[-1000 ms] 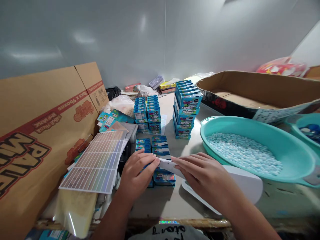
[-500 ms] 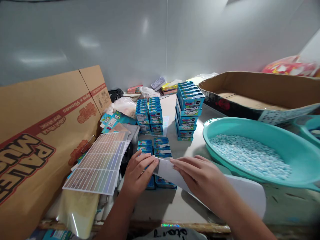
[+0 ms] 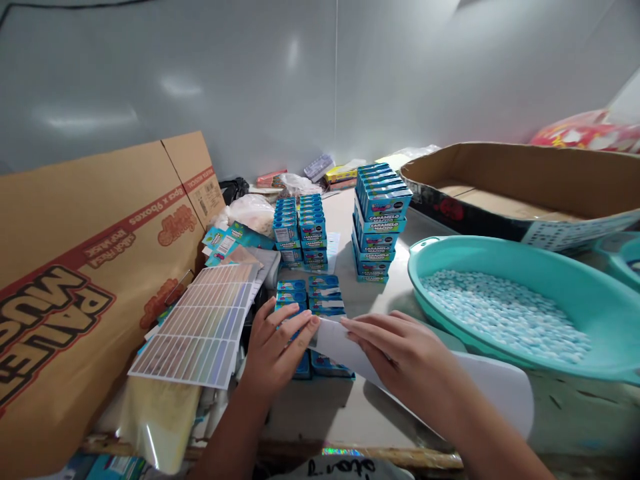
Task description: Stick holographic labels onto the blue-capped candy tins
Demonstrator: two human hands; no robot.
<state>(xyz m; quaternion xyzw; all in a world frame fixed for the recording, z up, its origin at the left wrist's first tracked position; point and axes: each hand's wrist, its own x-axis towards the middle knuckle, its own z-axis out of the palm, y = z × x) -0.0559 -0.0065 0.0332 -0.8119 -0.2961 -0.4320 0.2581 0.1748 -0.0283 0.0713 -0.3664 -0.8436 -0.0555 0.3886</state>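
Note:
My right hand (image 3: 400, 353) pinches a curved white sheet (image 3: 493, 387) near its narrow end, above two rows of small blue boxes (image 3: 325, 303). The sheet runs under my right forearm toward the right. My left hand (image 3: 280, 347) rests over the left row, its fingertips at the sheet's left end and its fingers somewhat apart; whether they grip the sheet is hard to tell. Behind my hands stand a double stack of blue boxes (image 3: 300, 233) and a taller stack (image 3: 377, 227).
A turquoise basin (image 3: 500, 250) of pale blue candies stands on the right, with a cardboard tray (image 3: 500, 200) behind it. On the left, a large carton (image 3: 100, 253) leans beside a striped sticker sheet (image 3: 200, 327). Plastic bags lie at the back.
My left fingertips have shifted slightly to the right along the sheet's end. The view has turned a little; the boxes and basin keep their places.

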